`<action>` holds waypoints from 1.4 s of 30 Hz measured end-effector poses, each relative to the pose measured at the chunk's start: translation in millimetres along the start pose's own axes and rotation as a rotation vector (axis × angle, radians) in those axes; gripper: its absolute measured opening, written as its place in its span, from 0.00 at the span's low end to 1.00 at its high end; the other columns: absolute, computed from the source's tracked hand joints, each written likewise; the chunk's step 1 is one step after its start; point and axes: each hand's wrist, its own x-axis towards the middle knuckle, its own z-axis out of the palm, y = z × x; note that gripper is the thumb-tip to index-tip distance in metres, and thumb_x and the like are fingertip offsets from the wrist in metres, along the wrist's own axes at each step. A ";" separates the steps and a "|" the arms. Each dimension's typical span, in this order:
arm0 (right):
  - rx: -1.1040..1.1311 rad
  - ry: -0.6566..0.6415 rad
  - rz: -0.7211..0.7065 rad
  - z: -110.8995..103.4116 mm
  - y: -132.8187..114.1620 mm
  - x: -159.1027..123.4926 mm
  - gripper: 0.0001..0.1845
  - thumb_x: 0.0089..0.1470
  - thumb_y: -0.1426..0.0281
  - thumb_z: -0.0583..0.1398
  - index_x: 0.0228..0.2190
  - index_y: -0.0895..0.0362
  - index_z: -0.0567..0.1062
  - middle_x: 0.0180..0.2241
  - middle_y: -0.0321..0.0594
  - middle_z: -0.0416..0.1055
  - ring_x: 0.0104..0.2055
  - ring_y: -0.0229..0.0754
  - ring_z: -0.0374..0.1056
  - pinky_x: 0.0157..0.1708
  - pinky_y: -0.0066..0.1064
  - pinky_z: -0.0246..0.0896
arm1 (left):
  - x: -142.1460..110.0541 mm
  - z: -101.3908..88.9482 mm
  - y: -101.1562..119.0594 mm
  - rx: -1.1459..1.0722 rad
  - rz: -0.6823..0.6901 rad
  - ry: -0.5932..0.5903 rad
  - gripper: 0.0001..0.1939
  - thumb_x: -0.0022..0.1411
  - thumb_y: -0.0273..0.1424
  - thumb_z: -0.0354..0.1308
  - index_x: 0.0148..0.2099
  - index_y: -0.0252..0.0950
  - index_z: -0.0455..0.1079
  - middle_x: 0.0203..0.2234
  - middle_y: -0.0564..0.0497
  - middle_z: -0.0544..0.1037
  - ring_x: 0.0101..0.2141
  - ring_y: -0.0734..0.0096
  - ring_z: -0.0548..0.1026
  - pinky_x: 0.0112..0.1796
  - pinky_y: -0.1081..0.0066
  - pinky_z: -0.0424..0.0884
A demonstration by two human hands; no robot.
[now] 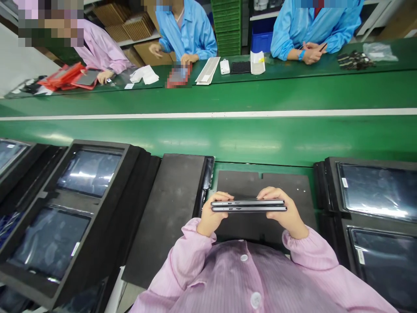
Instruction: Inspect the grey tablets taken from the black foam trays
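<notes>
Two slim grey tablets [249,205], one above the other, are held edge-on in front of my chest. My left hand [211,215] is closed on their left end, fingers on the upper one and thumb below. At the right end my right hand [286,213] grips the same pair. Their flat faces are turned away from view, so I cannot see the screens. Beneath them lies a dark foam sheet [260,182] on the bench.
Foam trays with tablets [91,171] are stacked at left; another foam stack with tablets [381,191] stands at right. A foam board [169,187] lies left of my hands. Beyond the green conveyor belt [247,134], several co-workers [189,30] sit at a bench.
</notes>
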 end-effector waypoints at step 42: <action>0.046 0.104 0.588 30.8 22.7 46.4 0.28 0.40 0.67 0.58 0.47 0.57 0.69 0.19 0.30 0.66 0.16 0.34 0.59 0.14 0.26 0.57 | 45.2 43.4 -35.0 -0.063 -0.342 0.018 0.15 0.47 0.29 0.57 0.41 0.37 0.69 0.40 0.48 0.75 0.45 0.62 0.73 0.48 0.62 0.67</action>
